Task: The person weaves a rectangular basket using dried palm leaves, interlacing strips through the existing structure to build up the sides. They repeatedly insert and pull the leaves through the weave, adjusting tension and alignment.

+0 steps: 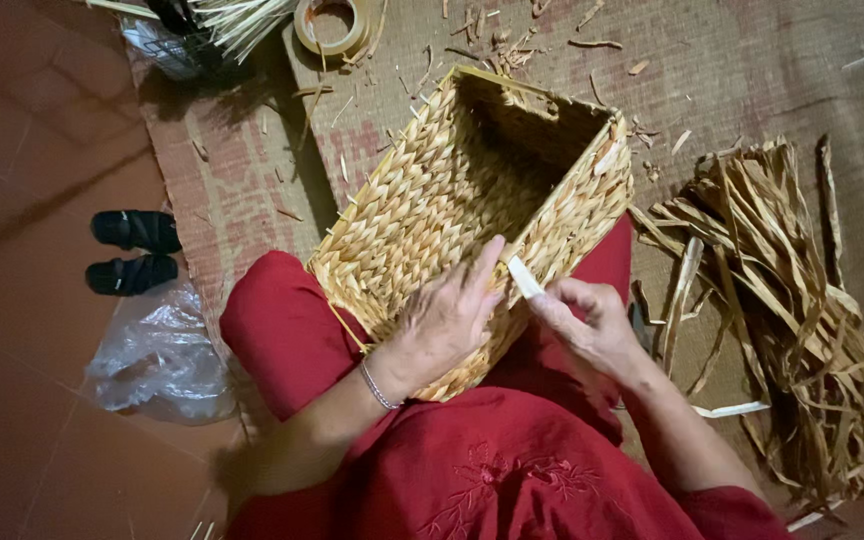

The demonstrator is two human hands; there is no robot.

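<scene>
So I'm standing here watching a person in red clothes sitting on a woven mat (752, 70) with a rectangular basket (452, 190) tipped on its side across their lap, open mouth facing away from them. It's woven from thick, pale, twisted fibre and looks nearly whole; walls and base all seem closed up.

The left hand (447, 315) is spread flat on the basket's side near the rim, fingers loose, just bracing it. It isn't gripping anything as far as I can see. The right hand (587, 320) is pinched narrow around a pale strand (524, 277), holding it right at the basket's edge, where the end meets the weave.

My read: this is finishing work on the rim or the corner, tucking or threading that strand in. The next move probably needs the left hand to keep the basket steady while the right pulls the strand snug through the weave without kinking it.

Off to the person's right there's a big heap of dried fibre strips (792, 300) on the mat, within reach. Farther up there's a roll of tape (332, 25), and on the red tile floor (22, 150) a pair of black sandals (134, 250) and a crumpled plastic bag (157, 355).
</scene>
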